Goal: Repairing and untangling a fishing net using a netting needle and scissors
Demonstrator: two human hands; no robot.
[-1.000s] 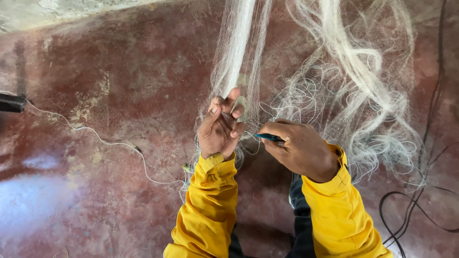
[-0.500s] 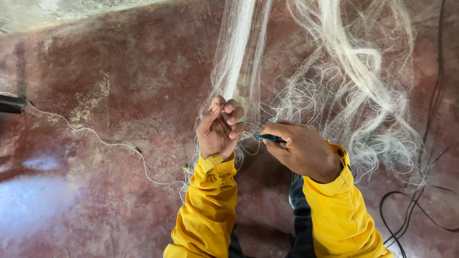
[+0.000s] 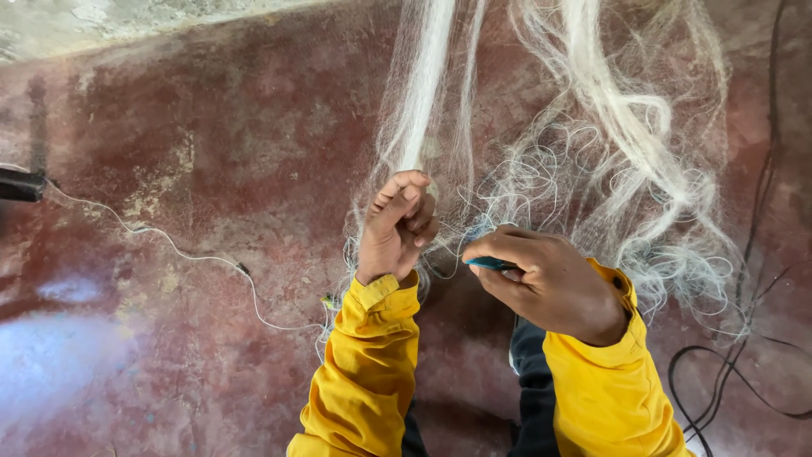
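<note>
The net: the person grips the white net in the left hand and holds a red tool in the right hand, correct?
Not quite. The head view shows the tool in the right hand is blue, not red. The left hand does grip the white net.

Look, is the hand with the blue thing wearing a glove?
No, the right hand is bare, pinching a small blue tool beside the white net, with only a yellow sleeve at the wrist.

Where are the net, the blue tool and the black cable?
net (image 3: 420, 101), head view, on the bunched white strand above the left hand.
blue tool (image 3: 491, 264), head view, on the tip showing from the right hand's grip.
black cable (image 3: 719, 381), head view, on its loop on the floor.
</note>
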